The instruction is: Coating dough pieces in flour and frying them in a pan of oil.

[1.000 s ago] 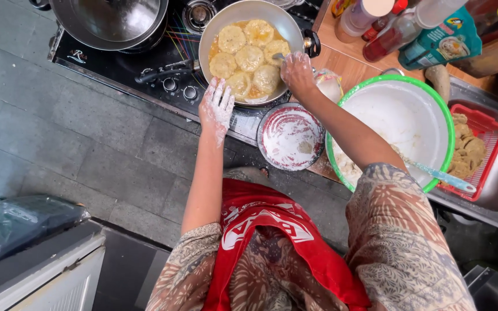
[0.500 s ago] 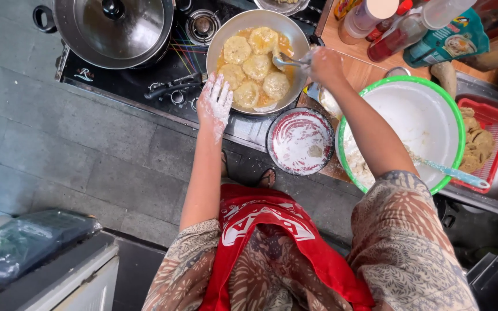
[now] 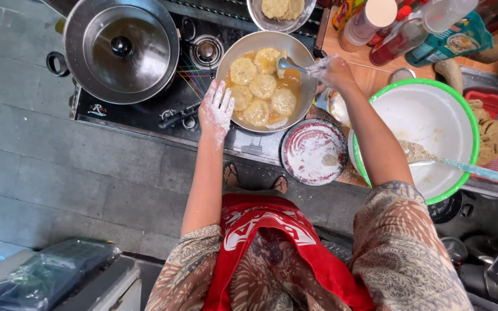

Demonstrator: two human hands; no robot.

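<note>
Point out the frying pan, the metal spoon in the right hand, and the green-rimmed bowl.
frying pan (image 3: 304,55), head view, bare right rim.
metal spoon (image 3: 286,64), head view, its bowl.
green-rimmed bowl (image 3: 433,124), head view, white inner wall.

A single head-worn camera looks almost straight down from above the person, at about standing height over the frying pan. The pan sits top centre; floor tiles spread to its left, the counter to its right, the person's own body below it.
</note>
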